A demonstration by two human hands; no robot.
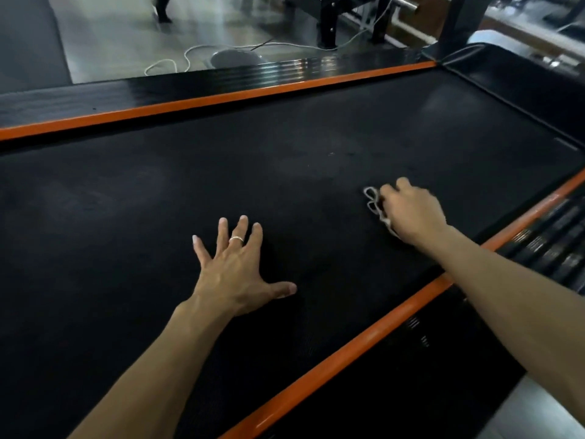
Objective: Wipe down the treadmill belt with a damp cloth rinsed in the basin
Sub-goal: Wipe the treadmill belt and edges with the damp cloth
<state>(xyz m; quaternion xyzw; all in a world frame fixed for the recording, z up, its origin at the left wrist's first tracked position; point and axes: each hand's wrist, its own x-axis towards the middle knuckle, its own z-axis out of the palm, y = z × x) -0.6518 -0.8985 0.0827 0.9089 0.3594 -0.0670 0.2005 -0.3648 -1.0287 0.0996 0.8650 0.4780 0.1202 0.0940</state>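
The black treadmill belt [285, 172] fills most of the view, framed by orange strips along its far and near sides. My left hand [237, 267] lies flat on the belt with its fingers spread and a ring on one finger. My right hand [411, 210] is further right, its fingers curled round a small bunched dark cloth with a pale edge [373, 201] that it presses onto the belt. Most of the cloth is hidden under the hand. No basin can be made out for certain.
Ribbed black side rails [550, 245] run outside the orange strips [348, 346]. Beyond the far rail lies a grey floor with a white cable [186, 58], a dark round object [234, 57] and black machine legs [329, 23]. The treadmill's upright [459, 23] rises at top right.
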